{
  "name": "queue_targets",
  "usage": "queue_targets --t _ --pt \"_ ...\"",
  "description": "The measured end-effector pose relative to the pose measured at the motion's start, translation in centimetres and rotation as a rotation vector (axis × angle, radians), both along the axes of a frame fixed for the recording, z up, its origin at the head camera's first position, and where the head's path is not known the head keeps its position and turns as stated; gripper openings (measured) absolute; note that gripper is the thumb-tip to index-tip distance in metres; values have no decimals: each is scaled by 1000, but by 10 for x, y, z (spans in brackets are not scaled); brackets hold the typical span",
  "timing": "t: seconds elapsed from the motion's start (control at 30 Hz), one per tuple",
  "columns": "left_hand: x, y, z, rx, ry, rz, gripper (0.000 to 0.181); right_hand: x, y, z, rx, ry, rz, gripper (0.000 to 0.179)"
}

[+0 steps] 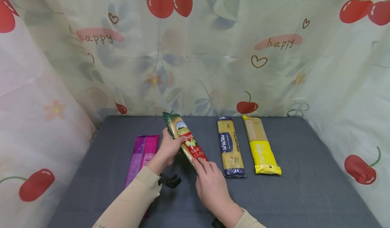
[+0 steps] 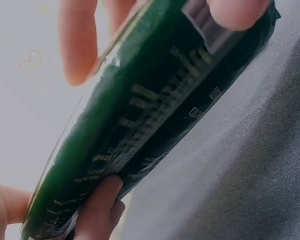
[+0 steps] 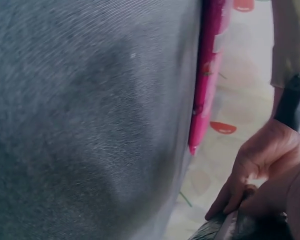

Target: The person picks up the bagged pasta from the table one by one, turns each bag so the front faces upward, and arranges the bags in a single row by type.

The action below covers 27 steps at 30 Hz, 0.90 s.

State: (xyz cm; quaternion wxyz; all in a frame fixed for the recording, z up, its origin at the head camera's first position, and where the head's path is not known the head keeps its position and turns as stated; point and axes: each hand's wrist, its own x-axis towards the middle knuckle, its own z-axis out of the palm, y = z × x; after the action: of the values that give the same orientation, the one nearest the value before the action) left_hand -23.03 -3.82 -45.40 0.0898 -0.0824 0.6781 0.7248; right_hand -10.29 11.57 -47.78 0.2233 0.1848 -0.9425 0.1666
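A spaghetti pack (image 1: 192, 146) with a green end, a red label and a see-through window is held up at a slant above the table. My left hand (image 1: 167, 148) grips its upper half, thumb across the front and fingers behind. At the lower end, my right hand (image 1: 212, 185) holds the pack with its fingers over the front. The left wrist view shows the dark green printed back of the spaghetti pack (image 2: 135, 115), with fingertips on both ends. Low in the right wrist view, only a dark part of the pack is visible beside the left hand (image 3: 262, 155).
A purple-pink pack (image 1: 141, 157) lies on the left of the grey table (image 1: 274, 201), partly behind the left forearm. To the right lie a blue-and-clear spaghetti pack (image 1: 231, 150) and a yellow pasta pack (image 1: 262, 146). Cherry-printed curtains (image 1: 195, 75) enclose the table's back and sides.
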Motion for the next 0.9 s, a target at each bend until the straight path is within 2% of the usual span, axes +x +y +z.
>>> queue_targets --t 0.23,0.37,0.53,0.7,0.9 --pt "-1 -3 5 86 32 -7 74 1 7 13 -238 -203 29 49" --pt "1 -6 7 70 31 -29 75 -1 10 16 -280 -265 11 53" --pt "2 -10 7 48 37 -75 75 -5 17 19 -364 -331 31 58" --pt "3 -14 7 57 39 -125 72 -12 27 17 -493 -478 26 64" --pt "4 -17 6 107 29 -179 72 -18 37 6 -649 -645 41 67"
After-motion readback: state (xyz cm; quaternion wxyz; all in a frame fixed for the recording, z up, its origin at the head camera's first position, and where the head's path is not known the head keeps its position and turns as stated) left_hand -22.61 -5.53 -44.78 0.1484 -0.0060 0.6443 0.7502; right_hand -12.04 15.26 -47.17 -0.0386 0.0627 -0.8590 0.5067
